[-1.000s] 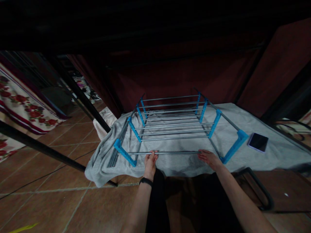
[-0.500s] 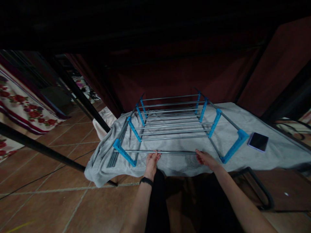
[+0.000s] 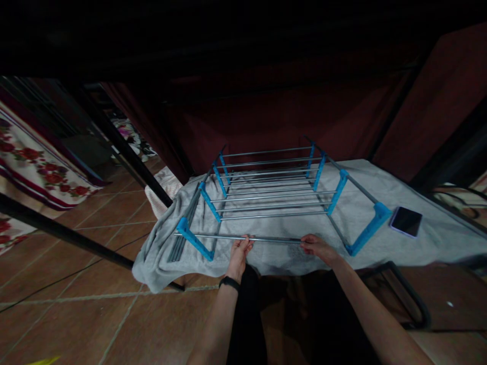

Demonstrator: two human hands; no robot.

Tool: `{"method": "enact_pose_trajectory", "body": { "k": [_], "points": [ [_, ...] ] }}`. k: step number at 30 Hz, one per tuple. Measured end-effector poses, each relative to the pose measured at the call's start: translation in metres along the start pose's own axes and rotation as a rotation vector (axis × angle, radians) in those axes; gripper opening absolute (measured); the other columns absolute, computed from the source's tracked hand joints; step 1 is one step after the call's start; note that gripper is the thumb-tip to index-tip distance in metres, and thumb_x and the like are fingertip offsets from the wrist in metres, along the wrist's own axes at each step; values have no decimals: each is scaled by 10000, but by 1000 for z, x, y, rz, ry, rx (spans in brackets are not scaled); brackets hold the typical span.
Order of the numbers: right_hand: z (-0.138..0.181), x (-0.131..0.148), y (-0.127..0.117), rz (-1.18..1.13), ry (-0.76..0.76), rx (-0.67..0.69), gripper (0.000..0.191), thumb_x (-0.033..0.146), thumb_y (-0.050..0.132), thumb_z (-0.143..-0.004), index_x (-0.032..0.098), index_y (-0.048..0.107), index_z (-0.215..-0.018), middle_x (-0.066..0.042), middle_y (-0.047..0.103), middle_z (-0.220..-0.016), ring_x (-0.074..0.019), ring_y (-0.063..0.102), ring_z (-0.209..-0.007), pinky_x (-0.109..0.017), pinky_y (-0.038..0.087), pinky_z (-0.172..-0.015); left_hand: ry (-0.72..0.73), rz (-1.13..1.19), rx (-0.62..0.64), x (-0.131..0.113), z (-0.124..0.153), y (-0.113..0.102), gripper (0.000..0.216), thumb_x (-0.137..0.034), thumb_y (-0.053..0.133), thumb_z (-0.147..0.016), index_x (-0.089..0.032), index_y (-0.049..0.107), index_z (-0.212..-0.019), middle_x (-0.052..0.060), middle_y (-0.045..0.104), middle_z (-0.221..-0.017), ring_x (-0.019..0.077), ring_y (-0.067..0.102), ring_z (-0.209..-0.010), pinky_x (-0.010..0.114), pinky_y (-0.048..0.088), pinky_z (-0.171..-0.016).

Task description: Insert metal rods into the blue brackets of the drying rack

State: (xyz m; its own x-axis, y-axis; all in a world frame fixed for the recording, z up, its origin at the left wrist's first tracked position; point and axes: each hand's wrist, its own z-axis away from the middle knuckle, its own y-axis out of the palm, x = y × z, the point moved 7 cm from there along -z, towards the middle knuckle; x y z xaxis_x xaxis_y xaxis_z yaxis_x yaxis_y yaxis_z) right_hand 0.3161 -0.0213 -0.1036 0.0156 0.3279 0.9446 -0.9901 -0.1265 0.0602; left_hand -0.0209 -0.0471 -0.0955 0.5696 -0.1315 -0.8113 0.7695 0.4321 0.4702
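Observation:
A thin grey metal rod (image 3: 276, 240) spans between my two hands, roughly level. My left hand (image 3: 239, 252) is closed round it near the middle. Fingers of my right hand (image 3: 317, 247) pinch its right end. Toward the left, the rod meets the near-left blue plastic bracket (image 3: 195, 242) and sticks out a little past it. Its right end is apart from the near-right blue bracket (image 3: 368, 230). Behind my hands stands the rest of the rack, with blue brackets and several grey crossbars (image 3: 274, 207).
A grey blanket (image 3: 297, 259) lies under the rack. Several loose rods (image 3: 177, 249) rest at its left side. A phone (image 3: 406, 221) lies at the right. Black metal bars (image 3: 68, 233) cross on the left, and a brown seat-like panel (image 3: 452, 294) stands at lower right.
The rod has slid slightly left through the near-left bracket. My right hand has moved left with its end; my left hand has barely moved.

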Motion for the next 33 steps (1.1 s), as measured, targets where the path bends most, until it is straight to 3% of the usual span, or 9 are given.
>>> {"method": "enact_pose_trajectory", "body": {
  "k": [5,18,26,33],
  "points": [
    [2,5,3,-35,-9,0,440,405,914,-505,227,661,-818,36,660,-707,-131,599,-648,-286,505,-641,-3,2,-11,0,0,0,254,-184,916,-725,-158,717,-881,69,789,-868,163,758,-788,263,569,-762],
    [5,5,-3,14,42,-73,354,517,830,-705,203,670,-738,13,657,-644,-116,568,-589,-242,456,-553,-27,27,-37,-2,2,1,171,-126,869,-763,-153,712,-826,50,765,-787,167,763,-769,255,564,-752],
    [16,13,-27,-87,14,-219,312,447,867,-679,224,669,-769,-18,704,-697,-138,617,-628,-264,532,-595,-31,76,-69,-6,4,-1,121,-108,822,-818,-147,722,-873,76,796,-856,149,755,-739,245,570,-719],
    [46,12,-66,-155,-54,-457,411,430,916,-530,213,695,-800,-39,708,-713,-186,670,-678,-295,564,-585,-30,106,-82,-8,5,-1,139,-115,840,-805,-148,720,-867,74,788,-838,150,751,-727,260,583,-742]
  ]
}}
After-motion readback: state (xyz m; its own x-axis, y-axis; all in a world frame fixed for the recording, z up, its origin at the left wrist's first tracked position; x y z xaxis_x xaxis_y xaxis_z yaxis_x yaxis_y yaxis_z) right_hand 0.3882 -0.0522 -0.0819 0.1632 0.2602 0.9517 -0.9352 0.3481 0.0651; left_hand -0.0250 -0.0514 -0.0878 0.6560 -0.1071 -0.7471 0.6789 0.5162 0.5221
